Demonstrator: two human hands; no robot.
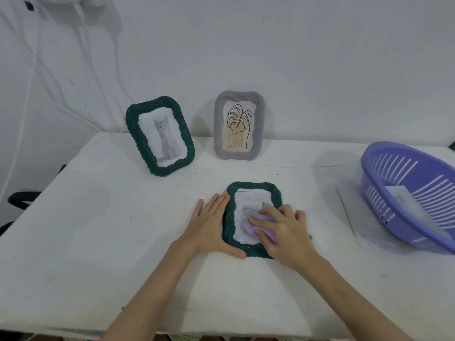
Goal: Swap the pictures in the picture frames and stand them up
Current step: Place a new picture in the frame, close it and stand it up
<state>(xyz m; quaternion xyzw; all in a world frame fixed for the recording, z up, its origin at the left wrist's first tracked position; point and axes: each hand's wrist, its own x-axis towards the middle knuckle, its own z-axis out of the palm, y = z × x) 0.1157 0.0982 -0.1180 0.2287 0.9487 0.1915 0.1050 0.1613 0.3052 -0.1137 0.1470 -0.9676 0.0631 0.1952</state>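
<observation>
Dark green woven frame with cat picture (pixel 160 136), upright, 11 o'clock. Grey woven frame with leaf drawing (pixel 239 126), upright, 12 o'clock. Left hand (pixel 213 223) flat, steadying flat green frame (pixel 252 219), centre. Right hand (pixel 283 233) pressing lilac cloth (pixel 248 225) on glass. Purple slotted plastic basket (pixel 408 193), 3 o'clock.

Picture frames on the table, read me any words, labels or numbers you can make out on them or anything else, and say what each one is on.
No text here can be read.
Leaf picture in the grey frame: a small dark mark near its lower left corner, too small and blurred to read.
Cat picture in the standing green frame: no text seen.
Flat green frame: faint marks, unreadable.
Purple basket: no label seen.
</observation>
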